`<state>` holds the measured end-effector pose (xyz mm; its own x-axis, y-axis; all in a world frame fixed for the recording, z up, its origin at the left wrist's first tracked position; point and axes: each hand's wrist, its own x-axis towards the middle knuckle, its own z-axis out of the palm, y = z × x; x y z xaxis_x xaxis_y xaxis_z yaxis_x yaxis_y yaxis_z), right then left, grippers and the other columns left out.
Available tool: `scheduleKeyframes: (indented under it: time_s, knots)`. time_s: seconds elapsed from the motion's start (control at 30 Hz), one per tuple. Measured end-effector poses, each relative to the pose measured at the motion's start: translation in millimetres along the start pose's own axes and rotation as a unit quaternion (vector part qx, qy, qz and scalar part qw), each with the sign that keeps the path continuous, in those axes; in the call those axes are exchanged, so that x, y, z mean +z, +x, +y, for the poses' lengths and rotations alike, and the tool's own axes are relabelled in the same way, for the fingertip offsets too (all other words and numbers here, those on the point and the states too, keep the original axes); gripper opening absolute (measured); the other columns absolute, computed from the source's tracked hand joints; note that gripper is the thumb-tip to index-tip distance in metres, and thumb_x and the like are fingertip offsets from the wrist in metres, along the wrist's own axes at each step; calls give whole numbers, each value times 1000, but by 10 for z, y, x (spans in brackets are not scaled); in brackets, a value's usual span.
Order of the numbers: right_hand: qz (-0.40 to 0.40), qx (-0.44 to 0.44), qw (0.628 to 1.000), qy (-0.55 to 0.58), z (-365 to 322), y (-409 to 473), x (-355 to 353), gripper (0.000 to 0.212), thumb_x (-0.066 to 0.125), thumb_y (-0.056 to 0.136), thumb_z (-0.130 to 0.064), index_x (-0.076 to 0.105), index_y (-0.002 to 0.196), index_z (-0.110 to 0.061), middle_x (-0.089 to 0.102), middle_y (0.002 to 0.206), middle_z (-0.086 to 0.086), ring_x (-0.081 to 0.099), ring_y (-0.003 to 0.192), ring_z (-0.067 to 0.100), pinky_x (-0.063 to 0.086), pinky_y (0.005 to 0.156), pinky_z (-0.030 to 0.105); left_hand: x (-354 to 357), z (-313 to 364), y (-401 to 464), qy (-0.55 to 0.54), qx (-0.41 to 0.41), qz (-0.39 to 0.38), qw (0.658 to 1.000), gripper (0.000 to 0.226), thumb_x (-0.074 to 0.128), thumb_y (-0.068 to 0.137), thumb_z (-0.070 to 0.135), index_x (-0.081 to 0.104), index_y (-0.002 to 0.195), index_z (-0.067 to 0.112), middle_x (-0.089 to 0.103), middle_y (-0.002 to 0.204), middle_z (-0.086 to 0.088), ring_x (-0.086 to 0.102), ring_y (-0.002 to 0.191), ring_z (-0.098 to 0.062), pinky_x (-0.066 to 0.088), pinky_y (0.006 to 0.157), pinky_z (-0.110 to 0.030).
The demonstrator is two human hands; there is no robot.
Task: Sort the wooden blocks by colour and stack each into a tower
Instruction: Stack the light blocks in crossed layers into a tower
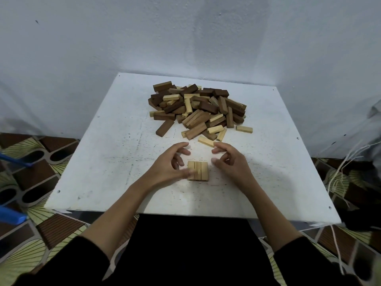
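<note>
head view: both hands' fingers loosely curled apart, flanking three pale blocks [198, 170] laid side by side.

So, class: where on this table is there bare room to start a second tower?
Free: the table left of the left hand, and right of the right hand toward the edge. Crowded: the far middle under the block pile, and around the three light blocks.

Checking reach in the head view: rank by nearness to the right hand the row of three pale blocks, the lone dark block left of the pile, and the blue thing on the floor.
1. Row of three pale blocks, just left of the right hand.
2. Lone dark block, farther back, left.
3. Blue thing, on the floor, far left.
</note>
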<state>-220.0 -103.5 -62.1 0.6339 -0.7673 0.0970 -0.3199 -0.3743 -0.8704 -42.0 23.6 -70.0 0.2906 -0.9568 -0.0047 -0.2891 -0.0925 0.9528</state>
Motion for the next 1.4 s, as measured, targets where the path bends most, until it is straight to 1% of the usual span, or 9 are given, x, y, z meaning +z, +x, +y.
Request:
scheduleKeyframes:
  time_s: [0.07, 0.2, 0.33, 0.5, 0.73, 1.1, 1.17, 1.23, 1.4]
  knots:
    - [57, -5, 995, -79, -7, 133, -15, 34, 61, 87, -4, 61, 120, -11, 65, 107, 4, 52, 71, 3, 42, 65, 9, -8, 37, 40, -16, -2, 20, 1000, 61, 70, 73, 52, 56, 124, 24, 62, 112, 7, 55, 85, -9, 48, 74, -23]
    - [75, -52, 979, -181, 45, 308, 62, 29, 58, 83, 4, 65, 111, -2, 63, 107, 13, 54, 88, 21, 36, 73, 17, 36, 143, 262, 77, 34, 52, 995, 16, 65, 89, 22, 66, 104, 19, 63, 104, 3, 58, 88, -14, 47, 73, -23]
    - [88, -89, 975, -186, 51, 349, 137, 29, 54, 81, 10, 67, 106, 4, 65, 97, 17, 56, 85, 23, 34, 71, 10, 83, 205, 494, 182, 94, 34, 978, 20, 65, 88, 10, 68, 108, 9, 59, 108, 2, 53, 94, -9, 39, 78, -7]
    - [141, -143, 961, -192, 41, 586, 63, 30, 48, 70, 19, 67, 90, 7, 63, 86, 20, 59, 79, 32, 41, 73, 22, 158, 183, 664, 316, 104, -8, 943, 28, 61, 88, 8, 64, 116, 8, 53, 127, -2, 48, 117, -20, 45, 93, -35]
    - [27, -126, 946, -296, 76, 764, -64, 34, 57, 70, 4, 66, 103, 2, 59, 104, 16, 53, 94, 35, 49, 75, 42, 224, 282, 734, 368, 93, -32, 925, 39, 65, 85, 9, 59, 124, 5, 41, 141, -2, 38, 126, -22, 41, 98, -35]
    - [4, -127, 943, -309, 311, 769, -244, 15, 72, 66, -5, 65, 79, -3, 61, 87, 15, 55, 78, 37, 39, 71, 36, 316, 378, 791, 347, 71, -18, 935, 23, 68, 85, 13, 63, 107, 7, 44, 131, -5, 42, 118, -21, 32, 86, -21]
    - [-36, -136, 950, -278, 255, 709, -301, 17, 77, 64, -3, 67, 77, -3, 64, 87, 14, 58, 79, 32, 46, 71, 39, 319, 388, 801, 351, 70, -26, 933, 24, 70, 84, 16, 64, 105, 8, 49, 121, -4, 45, 112, -20, 36, 85, -22]
    - [-43, -133, 963, -231, 177, 657, -356, 17, 80, 65, -3, 71, 80, -3, 66, 92, 11, 58, 84, 22, 46, 75, 30, 322, 403, 800, 358, 67, -34, 931, 25, 70, 84, 19, 64, 105, 10, 53, 114, -2, 47, 107, -19, 42, 84, -29]
    - [93, -14, 978, -184, 164, 522, -366, 20, 69, 84, -19, 72, 98, -6, 56, 99, 3, 53, 89, 18, 36, 71, 20, 356, 398, 783, 367, 56, 9, 929, 35, 68, 85, 21, 58, 117, 9, 46, 130, -5, 44, 118, -22, 34, 82, -24]
